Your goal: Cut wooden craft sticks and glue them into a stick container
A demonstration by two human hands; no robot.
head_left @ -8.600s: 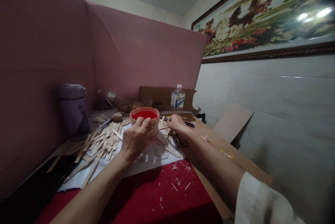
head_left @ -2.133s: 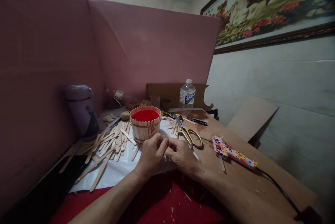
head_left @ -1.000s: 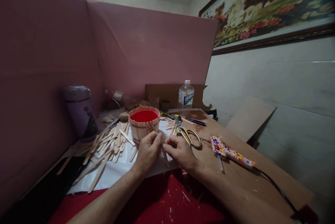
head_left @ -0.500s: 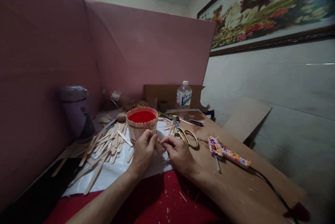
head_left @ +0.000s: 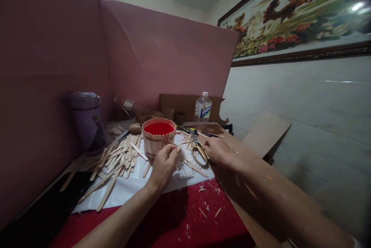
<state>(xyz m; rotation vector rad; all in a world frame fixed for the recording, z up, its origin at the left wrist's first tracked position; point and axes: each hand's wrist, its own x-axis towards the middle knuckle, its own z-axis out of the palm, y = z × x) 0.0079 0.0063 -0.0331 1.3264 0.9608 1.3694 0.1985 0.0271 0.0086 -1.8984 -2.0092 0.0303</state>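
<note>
My left hand [head_left: 165, 162] is closed in a pinch on a short pale piece of wooden craft stick [head_left: 179, 148], just in front of a round bucket [head_left: 159, 145] covered in craft sticks, with a red inside. My right hand [head_left: 218, 150] is at the gold-handled scissors [head_left: 199, 157], its bent fingers on the right side of the handles and covering part of them. The blades point away from me. More craft sticks [head_left: 116, 159] lie in a loose pile left of the bucket, on a white sheet [head_left: 127, 190].
A plastic bottle [head_left: 203, 108] stands at the back, near twine balls [head_left: 156, 115]. A purple tumbler [head_left: 87, 122] is on the left. Cut scraps [head_left: 203, 212] lie on red cloth at the front. A utility knife [head_left: 210, 135] lies beyond my right hand.
My right hand has left the left hand's side and moved right onto the scissors' handles, which have shifted. My left hand stays near the bucket. The floral glue gun is now hidden by my right arm.
</note>
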